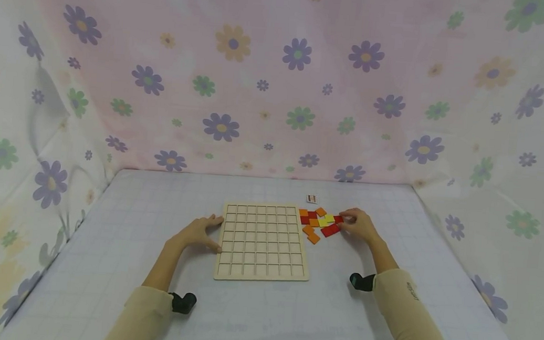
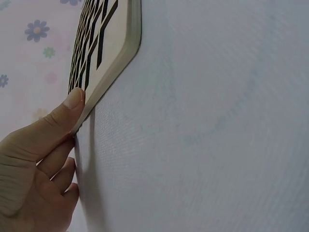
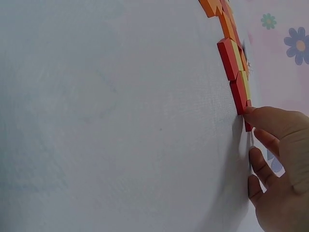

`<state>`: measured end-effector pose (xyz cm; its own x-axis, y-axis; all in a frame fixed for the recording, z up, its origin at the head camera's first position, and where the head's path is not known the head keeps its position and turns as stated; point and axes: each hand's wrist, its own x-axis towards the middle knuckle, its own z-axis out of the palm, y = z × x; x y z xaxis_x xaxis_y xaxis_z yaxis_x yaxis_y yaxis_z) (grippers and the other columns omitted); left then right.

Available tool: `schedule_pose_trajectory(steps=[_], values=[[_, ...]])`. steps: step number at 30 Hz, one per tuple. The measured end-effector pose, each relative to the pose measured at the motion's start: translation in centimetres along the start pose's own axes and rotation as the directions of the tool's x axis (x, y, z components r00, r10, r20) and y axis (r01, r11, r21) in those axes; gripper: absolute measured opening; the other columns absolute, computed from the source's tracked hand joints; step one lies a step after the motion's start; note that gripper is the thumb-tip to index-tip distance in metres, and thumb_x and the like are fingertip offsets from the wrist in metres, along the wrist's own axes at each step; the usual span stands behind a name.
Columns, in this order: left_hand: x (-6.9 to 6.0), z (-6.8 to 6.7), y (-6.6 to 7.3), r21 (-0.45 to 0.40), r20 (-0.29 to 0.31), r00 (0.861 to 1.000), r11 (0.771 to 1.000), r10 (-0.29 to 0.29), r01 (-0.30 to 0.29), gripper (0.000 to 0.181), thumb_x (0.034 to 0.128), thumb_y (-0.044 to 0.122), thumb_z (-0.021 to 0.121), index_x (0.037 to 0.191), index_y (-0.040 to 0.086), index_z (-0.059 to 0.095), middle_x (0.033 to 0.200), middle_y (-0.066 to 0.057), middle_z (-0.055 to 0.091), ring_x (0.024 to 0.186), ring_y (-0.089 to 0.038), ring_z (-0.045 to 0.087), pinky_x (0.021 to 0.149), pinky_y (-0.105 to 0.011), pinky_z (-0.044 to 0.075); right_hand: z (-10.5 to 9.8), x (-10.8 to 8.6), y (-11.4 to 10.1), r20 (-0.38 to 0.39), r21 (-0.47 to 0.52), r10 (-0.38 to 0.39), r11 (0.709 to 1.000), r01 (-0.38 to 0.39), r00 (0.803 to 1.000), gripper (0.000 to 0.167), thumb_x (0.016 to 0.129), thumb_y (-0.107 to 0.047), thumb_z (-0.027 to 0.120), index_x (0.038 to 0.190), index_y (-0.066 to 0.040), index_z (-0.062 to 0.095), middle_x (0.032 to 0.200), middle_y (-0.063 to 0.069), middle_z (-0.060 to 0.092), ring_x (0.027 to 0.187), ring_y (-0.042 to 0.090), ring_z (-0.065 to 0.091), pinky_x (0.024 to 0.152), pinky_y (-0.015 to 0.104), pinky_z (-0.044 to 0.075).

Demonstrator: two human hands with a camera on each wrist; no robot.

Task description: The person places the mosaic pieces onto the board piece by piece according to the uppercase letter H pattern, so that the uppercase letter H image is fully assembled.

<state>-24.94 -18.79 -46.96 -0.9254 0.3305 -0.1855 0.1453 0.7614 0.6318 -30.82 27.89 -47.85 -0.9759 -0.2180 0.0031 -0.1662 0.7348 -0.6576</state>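
Observation:
A pale wooden grid board (image 1: 262, 243) lies flat on the table, its square cells bare. My left hand (image 1: 198, 233) rests against its left edge, thumb and fingers spread apart along the side. In the left wrist view the left thumb (image 2: 73, 99) touches the board's rim (image 2: 120, 67). To the right of the board lies a loose cluster of red, orange and yellow square tiles. My right hand (image 1: 359, 226) is at the cluster's right end, thumb and index finger pinching a red tile (image 1: 338, 219). Seen from the right wrist, the right thumb (image 3: 256, 113) meets the red tiles' edge.
A small printed card (image 1: 312, 198) lies behind the tiles. Orange tiles (image 1: 313, 238) and a red tile (image 1: 328, 230) sit at the cluster's near side. A pale cloth covers the table (image 1: 252, 316), and flowered curtains (image 1: 278, 86) hang at the back and sides.

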Motion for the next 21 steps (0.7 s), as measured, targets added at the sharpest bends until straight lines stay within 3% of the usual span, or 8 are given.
schedule_pose_trajectory(steps=[6, 12, 21], values=[[0.0, 0.1, 0.0, -0.015, -0.002, 1.000, 1.000, -0.016, 0.016, 0.096, 0.0617, 0.024, 0.087, 0.142, 0.002, 0.039, 0.148, -0.027, 0.024, 0.136, -0.048, 0.021, 0.111, -0.058, 0.018, 0.2, 0.1, 0.0, -0.002, 0.030, -0.001, 1.000, 0.001, 1.000, 0.035, 0.088, -0.012, 0.064, 0.118, 0.006, 0.060, 0.117, 0.026, 0.057, 0.093, 0.033, 0.053, 0.079, 0.038, 0.051], [0.0, 0.3, -0.2, -0.037, -0.001, 1.000, 0.999, -0.019, 0.019, 0.096, 0.0616, 0.023, 0.087, 0.142, 0.002, 0.038, 0.148, -0.027, 0.023, 0.137, -0.047, 0.021, 0.111, -0.058, 0.018, 0.4, 0.0, 0.7, -0.023, 0.085, 0.029, 0.996, -0.027, 0.999, 0.038, 0.087, -0.011, 0.065, 0.121, 0.006, 0.058, 0.114, 0.024, 0.059, 0.097, 0.032, 0.053, 0.084, 0.037, 0.049], [-0.1, 0.3, -0.2, -0.048, -0.011, 1.000, 0.999, -0.002, 0.001, 0.097, 0.0615, 0.024, 0.087, 0.142, 0.001, 0.038, 0.148, -0.027, 0.022, 0.136, -0.048, 0.020, 0.110, -0.059, 0.017, 0.8, 0.0, 1.1, -0.085, 0.088, 0.056, 0.995, -0.048, 0.995, 0.040, 0.083, -0.012, 0.068, 0.116, 0.008, 0.058, 0.107, 0.023, 0.061, 0.092, 0.030, 0.055, 0.077, 0.028, 0.050]])
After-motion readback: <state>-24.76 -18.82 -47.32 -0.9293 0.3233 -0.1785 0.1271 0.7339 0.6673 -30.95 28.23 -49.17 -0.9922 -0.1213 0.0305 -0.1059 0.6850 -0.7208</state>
